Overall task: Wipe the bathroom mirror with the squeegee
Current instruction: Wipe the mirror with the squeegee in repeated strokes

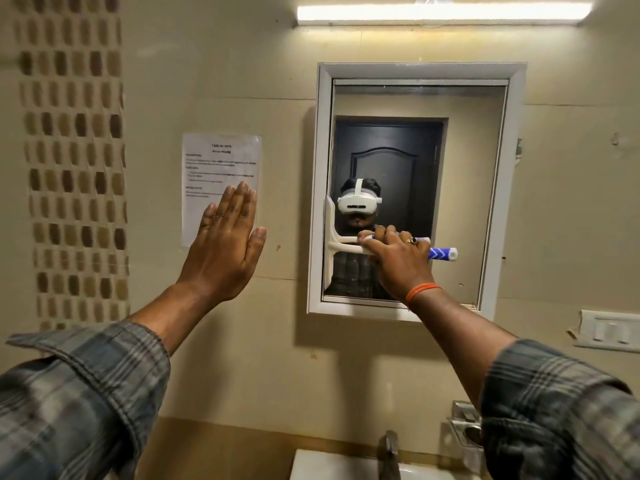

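Note:
The bathroom mirror [460, 161] hangs on the beige wall in a white frame. My right hand [398, 261] grips the white squeegee [330, 244] by its handle, whose blue and white end sticks out to the right. The blade stands vertical against the mirror's left edge, at the lower half of the glass. My left hand [225, 244] is open, fingers together, palm flat toward the wall left of the mirror, over the bottom of a printed sheet. The mirror reflects a person with a white headset and a dark door.
A printed paper sheet [221, 161] is taped to the wall left of the mirror. A white sink [322, 465] with a tap [389, 452] lies below. A switch plate [609, 329] sits at the right, a tube light [443, 12] above, brown mosaic tiles [76, 161] at the left.

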